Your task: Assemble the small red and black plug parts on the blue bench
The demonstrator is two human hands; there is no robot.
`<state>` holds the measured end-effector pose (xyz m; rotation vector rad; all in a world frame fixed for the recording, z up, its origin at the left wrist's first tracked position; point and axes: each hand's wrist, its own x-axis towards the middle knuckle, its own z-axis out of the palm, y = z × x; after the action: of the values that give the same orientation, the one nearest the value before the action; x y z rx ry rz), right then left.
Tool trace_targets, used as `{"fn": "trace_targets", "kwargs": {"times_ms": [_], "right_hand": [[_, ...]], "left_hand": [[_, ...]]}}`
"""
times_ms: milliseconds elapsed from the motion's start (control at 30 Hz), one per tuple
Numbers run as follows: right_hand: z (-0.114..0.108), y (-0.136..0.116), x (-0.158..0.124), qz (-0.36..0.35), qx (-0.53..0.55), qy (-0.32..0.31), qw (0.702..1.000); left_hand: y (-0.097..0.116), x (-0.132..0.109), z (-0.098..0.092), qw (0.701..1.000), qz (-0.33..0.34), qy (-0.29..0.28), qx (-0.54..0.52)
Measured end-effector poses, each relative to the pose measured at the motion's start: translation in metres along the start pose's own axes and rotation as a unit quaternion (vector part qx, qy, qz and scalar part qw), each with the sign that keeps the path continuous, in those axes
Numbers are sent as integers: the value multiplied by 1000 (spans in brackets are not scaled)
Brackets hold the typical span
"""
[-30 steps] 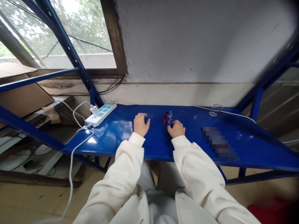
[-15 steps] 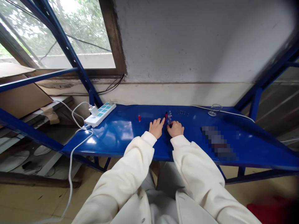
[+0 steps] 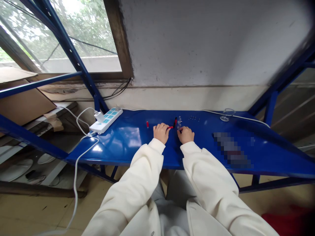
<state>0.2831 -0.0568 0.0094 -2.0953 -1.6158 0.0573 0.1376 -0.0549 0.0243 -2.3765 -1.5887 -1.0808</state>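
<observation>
My left hand (image 3: 161, 132) rests on the blue metal shelf (image 3: 128, 137) with its fingers pinched on a small red piece (image 3: 170, 127). Another small red piece (image 3: 147, 124) stands alone to its left. My right hand (image 3: 185, 134) is curled, fingers together, just below a cluster of small clear parts (image 3: 179, 122) and a dark red piece (image 3: 175, 122); what it holds, if anything, is hidden. A row of tiny dark parts (image 3: 192, 118) lies further back.
A white power strip (image 3: 106, 120) with a plugged charger and white cable (image 3: 75, 177) lies at the shelf's left end. A clear glass dish (image 3: 227, 114) and a thin white wire sit at the back right. Blue frame struts flank both sides; cardboard (image 3: 24, 98) lies left.
My left hand moved right from the shelf's middle to the parts cluster, leaving one red piece standing behind, and now pinches another red piece. My right hand barely moved.
</observation>
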Motion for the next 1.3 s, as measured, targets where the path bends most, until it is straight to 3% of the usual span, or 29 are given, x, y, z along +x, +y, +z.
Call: {"fn": "trace_targets", "kwargs": {"times_ms": [200, 367, 633, 800, 1067, 1300], "right_hand": [[-2, -3, -2, -21, 1, 3, 1000], [-3, -8, -6, -85, -6, 11, 996], [-4, -8, -7, -110, -13, 11, 994], [-4, -8, -9, -119, -18, 4, 993], [-9, -11, -11, -112, 8, 15, 994], [-7, -10, -11, -144, 27, 22, 989]], "left_hand": [[-3, -2, -1, 989, -46, 77, -114], [-1, -2, 0, 987, -45, 81, -132], [-3, -3, 1, 987, -37, 87, -129], [1, -5, -5, 991, -10, 62, -120], [7, -7, -8, 991, 79, -61, -85], [3, -5, -1, 990, 72, -26, -121]]}}
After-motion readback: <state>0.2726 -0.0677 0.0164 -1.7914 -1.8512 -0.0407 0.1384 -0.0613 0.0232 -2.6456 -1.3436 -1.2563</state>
